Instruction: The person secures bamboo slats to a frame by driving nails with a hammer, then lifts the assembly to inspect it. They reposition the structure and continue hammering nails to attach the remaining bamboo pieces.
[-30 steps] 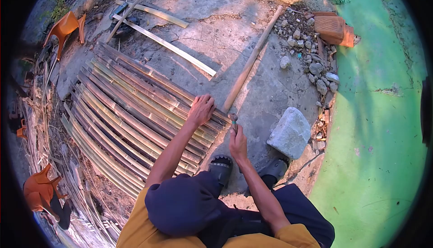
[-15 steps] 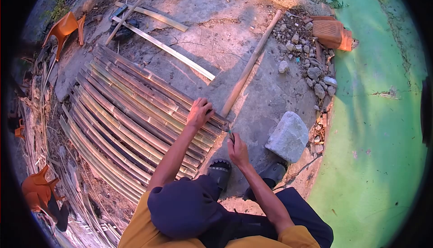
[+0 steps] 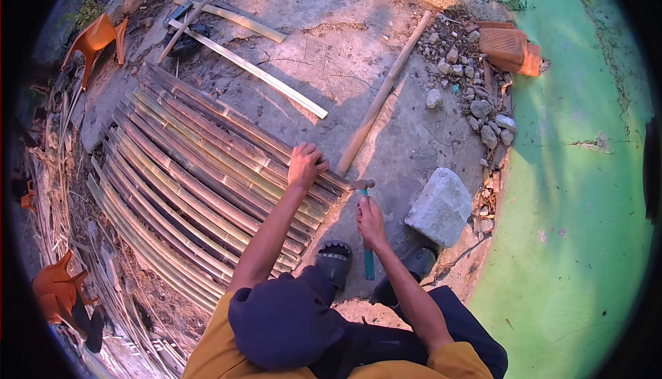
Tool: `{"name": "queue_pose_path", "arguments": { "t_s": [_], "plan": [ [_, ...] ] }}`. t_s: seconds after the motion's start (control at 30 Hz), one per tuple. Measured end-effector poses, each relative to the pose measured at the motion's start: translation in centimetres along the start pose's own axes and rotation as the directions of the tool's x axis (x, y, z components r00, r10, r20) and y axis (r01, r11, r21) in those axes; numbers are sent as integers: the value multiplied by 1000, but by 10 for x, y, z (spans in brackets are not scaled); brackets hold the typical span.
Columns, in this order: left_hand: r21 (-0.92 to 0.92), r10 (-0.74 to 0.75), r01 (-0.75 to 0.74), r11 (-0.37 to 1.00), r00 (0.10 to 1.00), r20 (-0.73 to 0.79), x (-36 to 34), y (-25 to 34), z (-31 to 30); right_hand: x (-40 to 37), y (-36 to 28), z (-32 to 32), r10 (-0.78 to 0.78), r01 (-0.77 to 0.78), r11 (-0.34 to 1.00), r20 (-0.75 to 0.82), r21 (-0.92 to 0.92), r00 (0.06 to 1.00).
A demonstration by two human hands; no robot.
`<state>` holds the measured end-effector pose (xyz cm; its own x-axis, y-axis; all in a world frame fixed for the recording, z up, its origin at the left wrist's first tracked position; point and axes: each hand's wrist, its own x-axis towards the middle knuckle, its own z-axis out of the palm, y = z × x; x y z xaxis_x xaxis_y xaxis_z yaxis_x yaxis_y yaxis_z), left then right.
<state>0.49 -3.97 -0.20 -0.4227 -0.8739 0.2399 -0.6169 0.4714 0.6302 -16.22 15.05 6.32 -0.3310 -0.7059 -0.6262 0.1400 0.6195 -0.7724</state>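
My left hand [image 3: 305,166] has its fingers curled over the end part of the uppermost bamboo strip [image 3: 265,139], near its right end. Several more split bamboo strips [image 3: 200,172] lie side by side below it, forming a slatted panel on the ground. In my right hand [image 3: 370,221] is a hammer [image 3: 369,263] with a teal handle, gripped near the head. The hammer's head sits right beside the end of that strip, and the handle points down towards my feet.
A long wooden pole [image 3: 386,93] lies beyond the strip ends. To its right are a large pale stone block [image 3: 441,206], loose rubble [image 3: 480,108] and orange bricks [image 3: 507,49]. Pale laths [image 3: 258,72] lie ahead; orange chairs [image 3: 93,44] stand at left. Green ground borders the right.
My right hand has moved slightly right and down with the hammer, whose head and handle now show clearly. My left hand stays on the bamboo strip, almost unmoved.
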Motion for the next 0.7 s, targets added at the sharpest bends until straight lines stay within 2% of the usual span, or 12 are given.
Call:
{"name": "queue_pose_path", "arguments": {
  "t_s": [0.07, 0.13, 0.27, 0.7],
  "plan": [
    [-6, -5, 5, 1000, 1000, 1, 1, 0, 0, -2, 5, -8, 27, -26, 999, 52, -29, 998],
    [-6, -36, 36, 999, 998, 48, 0, -2, 1, -12, -4, -19, 256, -297, 951, 319, 89, 913],
    [0, -31, 31, 1000, 999, 37, 0, 0, 0, 1, -8, -13, 302, -339, 940, 347, 50, 888],
    [24, -38, 38, 999, 999, 24, 0, 1, 4, 12, -2, 13, 329, -420, 869, 325, 263, 886]
  ]
}}
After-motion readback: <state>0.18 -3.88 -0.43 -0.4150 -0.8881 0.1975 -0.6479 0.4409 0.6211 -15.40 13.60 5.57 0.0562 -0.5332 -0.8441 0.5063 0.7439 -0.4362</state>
